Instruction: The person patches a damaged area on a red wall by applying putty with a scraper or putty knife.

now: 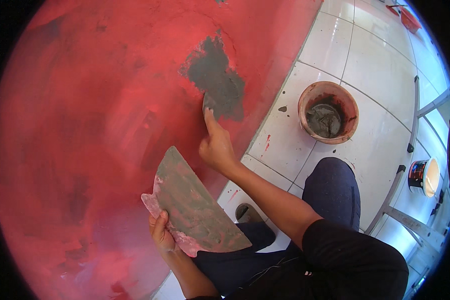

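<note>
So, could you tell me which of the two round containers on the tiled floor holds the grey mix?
The reddish-brown bucket, the one nearer the red wall, has grey mortar in its bottom. The smaller can, farther right by the metal frame, lies on its side and shows only a pale inside.

Wall ahead: the red wall [95,125] fills my left and front; my hands can slide along it freely, apart from the wet grey patch [217,80].
Between my hands: my left hand [161,232] holds the mortar board [195,205] tilted just below my right hand [216,147], blocking a straight drop.
Right side: the tiled floor [370,65] lies open up to the mortar bucket [328,112].
Far right: metal ladder legs [410,220] and a small can [424,176] crowd the edge.
Below: my knee [332,190] blocks the way.
</note>
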`<act>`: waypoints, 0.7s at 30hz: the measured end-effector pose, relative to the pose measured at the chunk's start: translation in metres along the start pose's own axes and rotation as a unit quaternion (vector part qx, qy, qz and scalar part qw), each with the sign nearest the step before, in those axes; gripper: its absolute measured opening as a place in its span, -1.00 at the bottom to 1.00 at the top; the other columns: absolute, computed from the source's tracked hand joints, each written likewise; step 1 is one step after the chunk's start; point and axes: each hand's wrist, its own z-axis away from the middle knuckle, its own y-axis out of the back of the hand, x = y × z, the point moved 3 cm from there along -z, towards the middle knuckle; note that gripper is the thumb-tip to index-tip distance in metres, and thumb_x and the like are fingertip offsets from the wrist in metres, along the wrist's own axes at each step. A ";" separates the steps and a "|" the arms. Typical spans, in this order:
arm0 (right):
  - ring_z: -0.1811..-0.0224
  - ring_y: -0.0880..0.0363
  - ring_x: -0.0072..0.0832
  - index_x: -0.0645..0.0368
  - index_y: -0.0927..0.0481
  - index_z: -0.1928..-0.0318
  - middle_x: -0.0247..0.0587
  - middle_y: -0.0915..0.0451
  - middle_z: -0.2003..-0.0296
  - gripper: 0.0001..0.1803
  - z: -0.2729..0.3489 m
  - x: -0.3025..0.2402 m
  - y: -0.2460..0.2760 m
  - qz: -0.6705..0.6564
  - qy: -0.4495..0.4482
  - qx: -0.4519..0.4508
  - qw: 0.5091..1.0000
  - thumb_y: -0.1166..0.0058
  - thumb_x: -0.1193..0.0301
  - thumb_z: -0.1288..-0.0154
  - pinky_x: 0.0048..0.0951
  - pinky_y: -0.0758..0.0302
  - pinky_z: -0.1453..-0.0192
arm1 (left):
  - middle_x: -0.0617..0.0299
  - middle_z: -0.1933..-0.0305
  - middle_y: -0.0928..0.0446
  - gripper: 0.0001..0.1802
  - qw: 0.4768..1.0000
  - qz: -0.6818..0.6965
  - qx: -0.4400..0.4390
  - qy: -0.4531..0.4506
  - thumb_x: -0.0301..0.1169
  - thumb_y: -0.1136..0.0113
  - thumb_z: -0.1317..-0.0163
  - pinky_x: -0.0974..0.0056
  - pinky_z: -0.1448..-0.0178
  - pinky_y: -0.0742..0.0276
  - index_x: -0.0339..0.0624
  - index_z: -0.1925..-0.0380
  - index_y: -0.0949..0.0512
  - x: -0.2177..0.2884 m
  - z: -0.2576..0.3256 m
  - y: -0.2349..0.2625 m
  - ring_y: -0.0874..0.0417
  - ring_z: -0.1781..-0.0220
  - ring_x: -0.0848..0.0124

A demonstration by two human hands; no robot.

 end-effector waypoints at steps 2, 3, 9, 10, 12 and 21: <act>-0.20 -0.34 -0.18 0.40 -0.18 -0.22 0.26 -0.29 -0.15 -0.26 0.014 -0.011 0.017 -0.078 -0.048 -0.071 0.993 0.31 0.73 0.15 -0.45 -0.26 -0.20 | 0.14 0.10 -0.54 -0.66 1.000 -0.004 0.006 0.002 -0.46 -0.06 -0.14 0.35 -0.07 -0.37 -0.32 0.06 -0.43 0.000 0.002 0.002 -0.55 0.10 0.39; -0.17 -0.36 -0.13 0.39 -0.21 -0.21 0.28 -0.33 -0.10 -0.27 0.015 -0.005 0.029 -0.073 -0.031 -0.039 0.996 0.29 0.74 0.15 -0.40 -0.28 -0.19 | 0.14 0.09 -0.54 -0.65 1.000 -0.007 0.009 0.004 -0.46 -0.06 -0.14 0.35 -0.08 -0.36 -0.33 0.05 -0.42 0.000 0.002 0.002 -0.55 0.09 0.39; -0.06 -0.47 -0.12 0.23 -0.31 -0.19 0.12 -0.45 -0.03 -0.26 -0.056 0.032 0.108 0.028 0.018 0.052 0.998 0.23 0.75 0.18 -0.42 -0.39 -0.07 | 0.13 0.07 -0.53 -0.61 1.000 0.000 -0.001 0.027 -0.47 -0.08 -0.11 0.32 -0.07 -0.38 -0.34 0.03 -0.40 0.011 -0.006 -0.012 -0.55 0.07 0.36; -0.08 -0.45 -0.10 0.16 -0.33 -0.19 0.06 -0.44 -0.06 -0.25 -0.068 0.028 0.109 0.044 -0.012 0.017 0.999 0.21 0.76 0.17 -0.39 -0.38 -0.10 | 0.13 0.07 -0.53 -0.61 1.000 0.003 0.005 0.028 -0.47 -0.08 -0.11 0.32 -0.07 -0.38 -0.34 0.03 -0.40 0.010 -0.007 -0.007 -0.55 0.07 0.36; -0.12 -0.40 -0.07 0.08 -0.35 -0.18 0.01 -0.40 -0.10 -0.25 -0.094 0.035 0.101 0.160 0.142 0.008 0.977 0.18 0.75 0.16 -0.30 -0.35 -0.13 | 0.13 0.08 -0.53 -0.61 0.999 0.003 -0.015 0.042 -0.48 -0.09 -0.10 0.32 -0.06 -0.40 -0.32 0.03 -0.40 0.006 -0.009 -0.002 -0.55 0.08 0.36; -0.22 -0.25 0.00 -0.05 -0.35 -0.16 -0.10 -0.33 -0.18 -0.29 -0.069 0.068 0.065 0.314 0.268 -0.128 0.902 0.15 0.72 0.09 -0.03 -0.23 -0.23 | 0.12 0.07 -0.53 -0.60 0.999 0.016 -0.024 0.035 -0.48 -0.09 -0.11 0.33 -0.05 -0.40 -0.33 0.01 -0.40 0.006 -0.014 0.000 -0.56 0.08 0.37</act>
